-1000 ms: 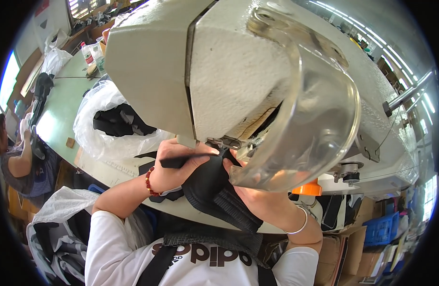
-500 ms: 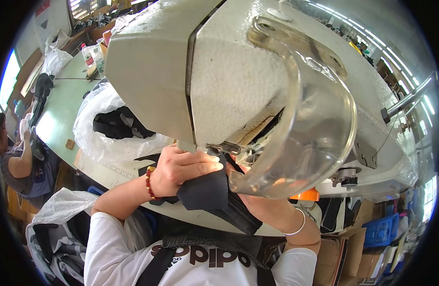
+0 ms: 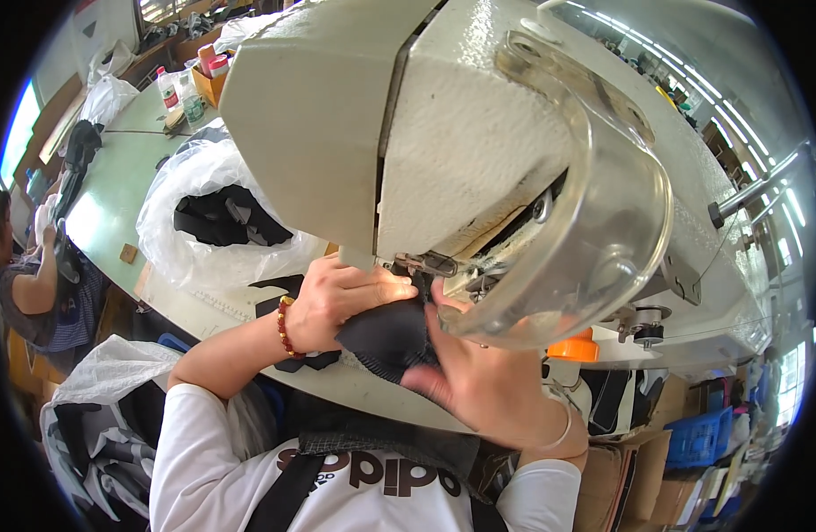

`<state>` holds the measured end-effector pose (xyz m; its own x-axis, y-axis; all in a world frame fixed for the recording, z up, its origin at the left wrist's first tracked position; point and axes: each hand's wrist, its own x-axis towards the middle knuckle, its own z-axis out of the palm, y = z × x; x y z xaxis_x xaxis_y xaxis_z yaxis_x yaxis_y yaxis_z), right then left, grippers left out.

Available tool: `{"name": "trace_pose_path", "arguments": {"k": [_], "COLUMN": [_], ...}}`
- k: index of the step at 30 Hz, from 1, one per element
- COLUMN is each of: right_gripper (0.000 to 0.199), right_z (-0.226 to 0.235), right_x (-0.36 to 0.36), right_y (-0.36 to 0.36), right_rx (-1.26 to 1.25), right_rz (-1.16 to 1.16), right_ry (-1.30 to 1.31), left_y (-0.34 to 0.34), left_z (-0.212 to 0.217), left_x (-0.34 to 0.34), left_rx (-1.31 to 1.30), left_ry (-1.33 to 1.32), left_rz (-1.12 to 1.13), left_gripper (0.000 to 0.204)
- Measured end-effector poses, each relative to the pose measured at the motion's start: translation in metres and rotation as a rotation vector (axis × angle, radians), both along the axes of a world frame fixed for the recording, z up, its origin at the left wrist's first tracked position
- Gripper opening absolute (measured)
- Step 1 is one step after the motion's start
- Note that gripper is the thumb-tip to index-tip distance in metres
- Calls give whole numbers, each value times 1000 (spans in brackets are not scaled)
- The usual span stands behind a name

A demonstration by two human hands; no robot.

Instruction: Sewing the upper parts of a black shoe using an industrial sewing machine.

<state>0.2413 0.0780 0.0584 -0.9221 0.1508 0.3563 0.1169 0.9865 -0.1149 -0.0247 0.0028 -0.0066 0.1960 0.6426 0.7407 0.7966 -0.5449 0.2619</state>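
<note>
A dark fabric piece (image 3: 386, 335), with a ribbed part along its lower edge, sits bunched under the presser area (image 3: 425, 264) of a large white sewing machine (image 3: 470, 151). My left hand (image 3: 332, 300), with a red bead bracelet at the wrist, grips its upper left side, fingertips close to the needle area. Around the fabric's right edge curves my right hand (image 3: 488, 377), slightly blurred, thumb low and index finger reaching up beside the presser. A clear plastic shield (image 3: 612, 239) covers part of its fingers. The needle itself is hidden.
Left of the machine, a white plastic bag (image 3: 191, 262) holds dark cloth pieces; another bag (image 3: 124, 359) stands at lower left. Bottles (image 3: 167, 89) stand farther back. An orange object (image 3: 573, 346) sits right of my right hand. Another person (image 3: 35, 284) works at far left.
My right hand has come out from behind the fabric and shield and now wraps its right edge. The fabric's ribbed part has swung up and left. My left hand keeps its grip.
</note>
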Motion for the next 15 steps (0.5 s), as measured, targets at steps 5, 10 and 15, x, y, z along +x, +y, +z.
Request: {"name": "trace_pose_path", "arguments": {"k": [5,10,15], "right_gripper": [76,37,22], "right_z": [-8,-47,-47], "right_x": [-22,-40,-39], "right_y": [-58,-39,-32], "right_rx": [216,533,478], "right_rz": [-88,-359,-325], "right_ry": [-42,113,156], "left_y": [0,-7,-12], "left_z": [-4,0,0], "left_x": [5,17,17], "left_rx": [28,-249,-253], "left_ry": [-260,-816,-850], "left_rz": [-53,-1,15], "left_gripper": [37,12,14]}}
